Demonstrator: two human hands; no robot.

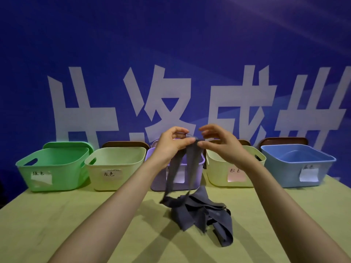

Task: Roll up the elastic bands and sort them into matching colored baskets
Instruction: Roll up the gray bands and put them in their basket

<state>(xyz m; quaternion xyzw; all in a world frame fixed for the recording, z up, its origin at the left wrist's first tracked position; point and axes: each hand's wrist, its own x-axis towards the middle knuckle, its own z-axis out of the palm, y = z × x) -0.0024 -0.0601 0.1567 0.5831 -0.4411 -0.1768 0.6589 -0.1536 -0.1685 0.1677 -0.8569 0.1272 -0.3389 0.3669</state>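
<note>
Both hands are raised over the middle of the yellow-green bench (66, 215). The left hand (171, 144) and the right hand (218, 143) each pinch the top edge of a dark grey flat elastic band (199, 211) between thumb and fingertips, and the two hands nearly touch. We see the band hang in two strands, its lower part heaped on the bench just in front of a lilac plastic basket (158, 184). Along the far edge we count five baskets standing close together: a green plastic basket (62, 177), a pale cream basket (129, 175), the lilac one, a second pale cream basket (218, 175) and a blue plastic basket (281, 171). Bare bench shows on both sides of the heap, crossed by the forearms.
</note>
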